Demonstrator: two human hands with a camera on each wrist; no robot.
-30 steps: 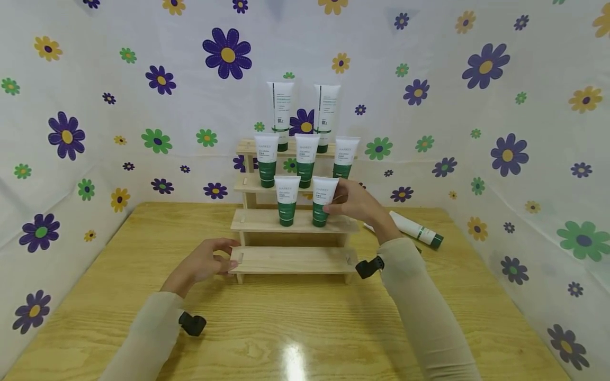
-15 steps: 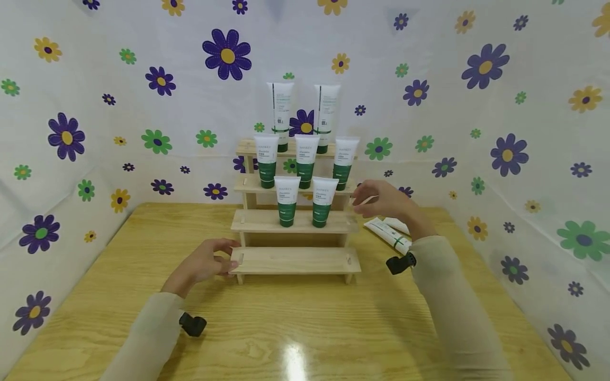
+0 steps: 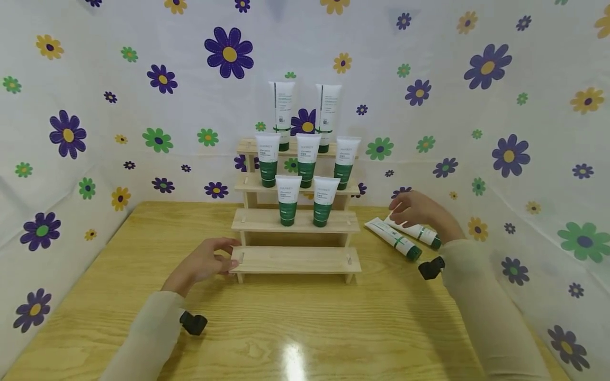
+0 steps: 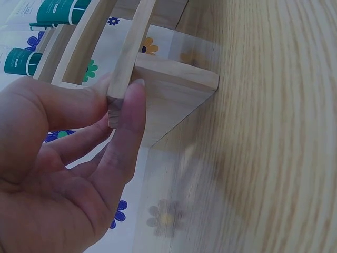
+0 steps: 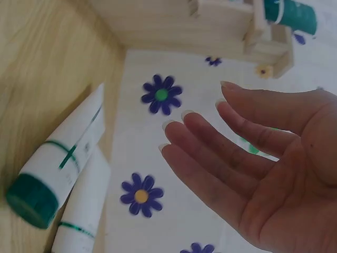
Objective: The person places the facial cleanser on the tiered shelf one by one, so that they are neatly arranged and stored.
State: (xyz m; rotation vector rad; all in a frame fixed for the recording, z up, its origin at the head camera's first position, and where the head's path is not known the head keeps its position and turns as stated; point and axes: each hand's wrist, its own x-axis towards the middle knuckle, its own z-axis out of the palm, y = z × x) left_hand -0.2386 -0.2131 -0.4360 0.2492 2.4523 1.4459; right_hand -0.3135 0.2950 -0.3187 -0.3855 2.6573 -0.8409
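A stepped wooden display rack (image 3: 295, 259) stands mid-table. My left hand (image 3: 206, 261) pinches the left end of its lowest step; the left wrist view shows thumb and fingers on either side of the board (image 4: 129, 68). My right hand (image 3: 419, 211) hovers over two white tubes with green caps lying right of the rack, the nearer tube (image 3: 393, 238) and the farther tube (image 3: 421, 233), which it partly hides. In the right wrist view its fingers (image 5: 210, 153) are loosely extended and hold nothing. On the third step down stand a left tube (image 3: 288, 201) and a right tube (image 3: 324, 201).
Three small white-and-green tubes, one of them the middle tube (image 3: 307, 159), stand on the second step. Two taller tubes, including the left tall tube (image 3: 283, 114), stand on top. A flower-patterned cloth (image 3: 190, 95) encloses the back and sides of the wooden table (image 3: 267, 328).
My right hand has let go of the right tube on the third step and moved right, over the lying tubes. The left hand keeps its grip on the rack.
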